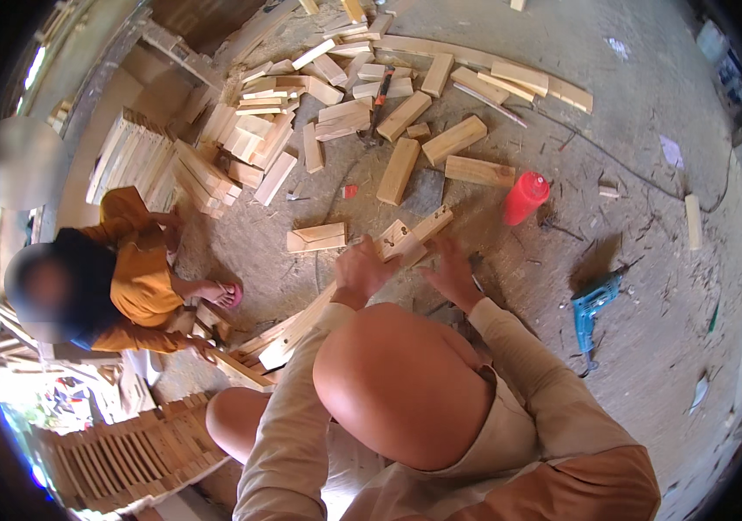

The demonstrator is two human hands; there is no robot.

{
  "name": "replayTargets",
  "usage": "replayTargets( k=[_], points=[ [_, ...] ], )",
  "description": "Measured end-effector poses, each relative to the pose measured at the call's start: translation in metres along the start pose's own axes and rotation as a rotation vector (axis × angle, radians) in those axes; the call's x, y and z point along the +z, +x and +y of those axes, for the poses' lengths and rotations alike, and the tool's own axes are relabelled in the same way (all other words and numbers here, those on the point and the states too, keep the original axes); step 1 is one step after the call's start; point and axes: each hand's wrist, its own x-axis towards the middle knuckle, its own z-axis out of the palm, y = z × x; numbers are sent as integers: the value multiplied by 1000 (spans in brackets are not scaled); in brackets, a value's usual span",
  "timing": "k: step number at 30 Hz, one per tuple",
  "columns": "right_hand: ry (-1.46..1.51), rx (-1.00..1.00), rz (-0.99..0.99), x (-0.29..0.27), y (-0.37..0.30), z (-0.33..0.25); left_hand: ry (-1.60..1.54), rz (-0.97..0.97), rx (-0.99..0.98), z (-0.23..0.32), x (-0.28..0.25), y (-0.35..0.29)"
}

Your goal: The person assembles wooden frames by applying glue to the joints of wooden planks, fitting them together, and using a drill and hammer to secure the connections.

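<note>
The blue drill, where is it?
In the head view the blue drill lies on the concrete floor, right of the person's right hand and below the red bottle.

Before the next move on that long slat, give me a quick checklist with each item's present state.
1. Left hand on the long wooden slat: ok, it rests on the slat's upper part.
2. Right hand free: ok, open and flat, fingers spread, holding nothing.
3. Short drilled block seated at the slat's end: cannot tell, the hands hide the joint.
4. Blue power drill within sight: ok, it lies on the floor to the person's right.
5. Red bottle clear of the hands: ok, it lies apart, beyond the right hand.
6. Co-worker in orange clear of the slat: cannot tell, crouched close to its lower end.
</note>
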Motion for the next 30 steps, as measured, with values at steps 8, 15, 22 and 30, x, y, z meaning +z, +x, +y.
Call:
replayTargets(
  k=[8, 15, 22, 30],
  points=[
    [-576, 421, -399, -42, -84, 97, -7, -40, 16, -8, 2, 2],
    [-547, 259, -182, -25, -101, 124, -25, -29, 41, -11, 0, 3],
    [-145, 369, -335, -69, -67, 99, -43, 36, 87, -15, -4, -2],
    [499, 170, -207, -185, -37, -75, -68, 57, 75, -21, 13, 2]
  ],
)
